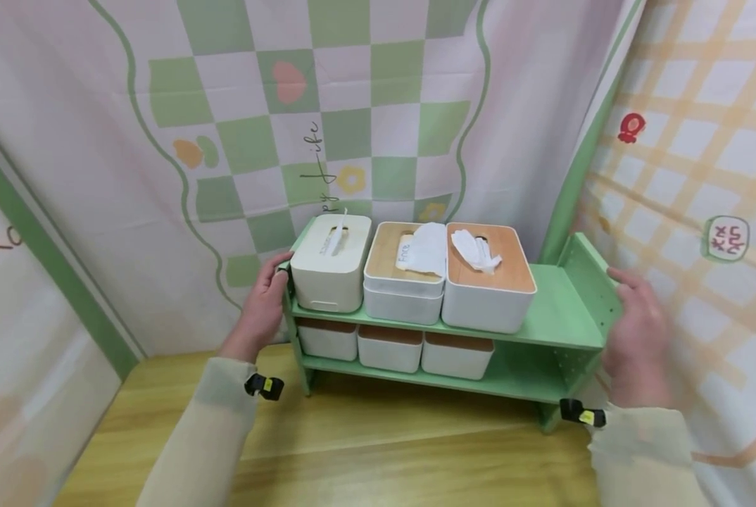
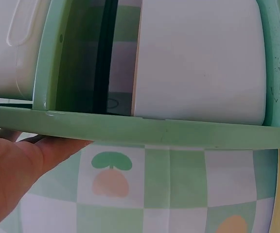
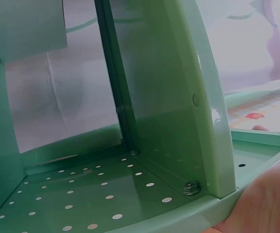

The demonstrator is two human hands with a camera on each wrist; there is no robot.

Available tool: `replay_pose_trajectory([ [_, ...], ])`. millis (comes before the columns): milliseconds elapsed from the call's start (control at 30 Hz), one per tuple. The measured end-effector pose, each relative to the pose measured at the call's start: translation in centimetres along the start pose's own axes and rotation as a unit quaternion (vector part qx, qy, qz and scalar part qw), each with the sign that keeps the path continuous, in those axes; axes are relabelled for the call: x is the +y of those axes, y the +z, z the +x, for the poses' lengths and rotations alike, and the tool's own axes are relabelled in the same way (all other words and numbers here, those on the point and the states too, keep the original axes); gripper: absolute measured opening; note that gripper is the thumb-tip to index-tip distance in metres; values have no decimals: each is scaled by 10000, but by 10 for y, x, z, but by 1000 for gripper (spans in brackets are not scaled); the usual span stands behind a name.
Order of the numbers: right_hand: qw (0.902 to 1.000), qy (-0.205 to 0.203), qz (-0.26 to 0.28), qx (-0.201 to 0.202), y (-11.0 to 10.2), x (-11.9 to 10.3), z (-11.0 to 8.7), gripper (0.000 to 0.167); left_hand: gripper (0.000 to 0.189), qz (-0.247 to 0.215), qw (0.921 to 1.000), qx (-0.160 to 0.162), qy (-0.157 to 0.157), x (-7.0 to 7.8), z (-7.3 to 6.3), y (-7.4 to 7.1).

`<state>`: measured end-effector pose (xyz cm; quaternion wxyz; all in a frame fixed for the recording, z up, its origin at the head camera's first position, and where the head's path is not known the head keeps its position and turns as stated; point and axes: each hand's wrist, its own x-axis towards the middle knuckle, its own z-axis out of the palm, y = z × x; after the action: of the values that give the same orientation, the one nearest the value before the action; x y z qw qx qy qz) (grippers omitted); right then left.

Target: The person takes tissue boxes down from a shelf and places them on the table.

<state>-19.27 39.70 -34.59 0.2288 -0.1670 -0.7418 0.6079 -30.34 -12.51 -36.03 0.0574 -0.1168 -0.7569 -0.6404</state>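
Note:
A green two-tier shelf (image 1: 549, 310) stands on the wooden table between both hands. My left hand (image 1: 265, 303) holds its left side panel (image 2: 179, 133), with the fingers along the outer face near the top edge. At the other end, my right hand (image 1: 640, 338) grips the right side panel (image 1: 590, 282), fingertips over its upper edge. The upper tier carries a cream tissue box (image 1: 327, 282), a white box with a light wood lid (image 1: 403, 303) and a larger white box with a brown lid (image 1: 488, 306). Tissue pokes from their tops.
Three smaller white boxes with brown tops, including the middle one (image 1: 389, 352), sit on the lower tier. Behind the shelf hangs a checked curtain (image 1: 340, 77); another curtain (image 1: 701, 105) hangs close beside the right hand. The wooden table (image 1: 365, 458) extends in front.

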Motion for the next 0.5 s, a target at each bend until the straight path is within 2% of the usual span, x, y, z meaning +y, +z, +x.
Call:
replay_pose_trajectory([
  [267, 9999, -12, 118, 24, 2, 2, 1, 43, 44, 53, 10000, 17, 66, 0, 1, 0],
  [333, 9997, -112, -194, 112, 3, 1, 1, 44, 43, 51, 10000, 35, 79, -1, 2, 0],
  [433, 9994, -86, -276, 208, 4, 0, 1, 42, 43, 60, 9999, 51, 68, -2, 1, 0],
  [500, 9980, -125, -546, 287, 5, -1, 1, 43, 43, 54, 9999, 60, 110, -2, 1, 0],
])
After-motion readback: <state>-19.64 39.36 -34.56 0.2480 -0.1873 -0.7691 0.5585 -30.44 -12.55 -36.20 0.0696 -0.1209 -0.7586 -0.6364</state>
